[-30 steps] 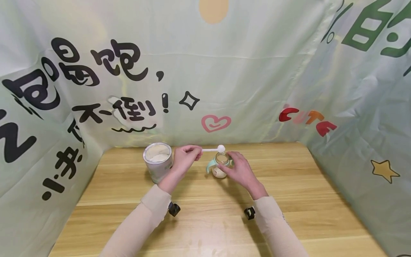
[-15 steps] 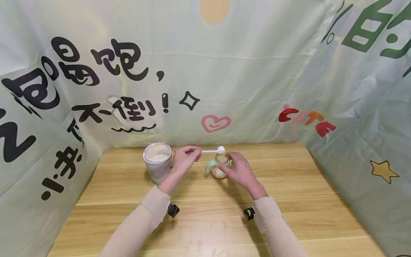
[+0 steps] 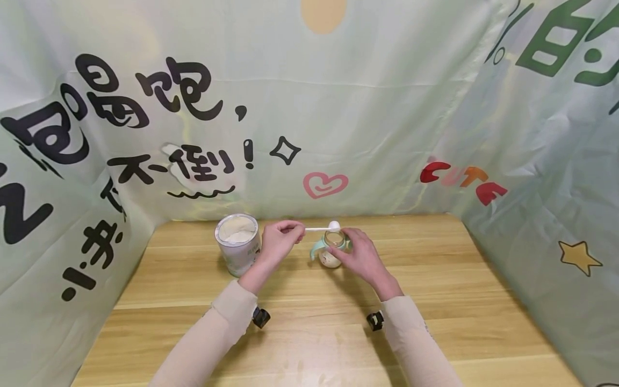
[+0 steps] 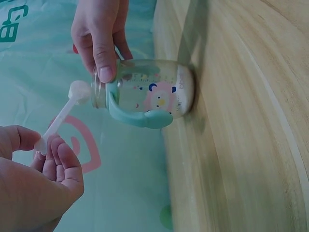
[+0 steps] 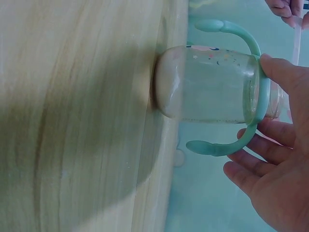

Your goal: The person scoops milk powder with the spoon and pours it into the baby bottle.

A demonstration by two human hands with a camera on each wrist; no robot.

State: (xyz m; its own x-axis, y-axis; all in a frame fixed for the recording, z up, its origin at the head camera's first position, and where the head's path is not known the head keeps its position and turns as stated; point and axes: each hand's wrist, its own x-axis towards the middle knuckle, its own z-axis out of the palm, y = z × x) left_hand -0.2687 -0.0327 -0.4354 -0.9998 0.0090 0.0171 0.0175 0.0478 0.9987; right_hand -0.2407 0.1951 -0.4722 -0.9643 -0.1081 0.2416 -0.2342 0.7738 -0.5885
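Note:
My left hand (image 3: 282, 241) pinches the handle of a white measuring scoop (image 4: 63, 113) between thumb and fingers. The scoop's bowl (image 3: 334, 226) is just over the open mouth of a clear baby bottle (image 5: 217, 87); whether powder is in the bowl I cannot tell. Upright on the table, the bottle has mint-green side handles (image 4: 140, 118) and a cartoon animal print. Something whitish lies in its bottom. My right hand (image 3: 360, 255) grips the bottle around its neck and handle ring, thumb on one side, fingers on the other.
An open can (image 3: 238, 247) of pale powder stands on the wooden table (image 3: 309, 333), left of the bottle and beside my left hand. Printed fabric (image 3: 377, 123) walls off the back and both sides. Small black cameras (image 3: 261, 317) sit at the wrists.
The scoop's bowl has tipped and lowered slightly over the bottle's mouth. Both hands, the bottle and the can keep nearly the same places.

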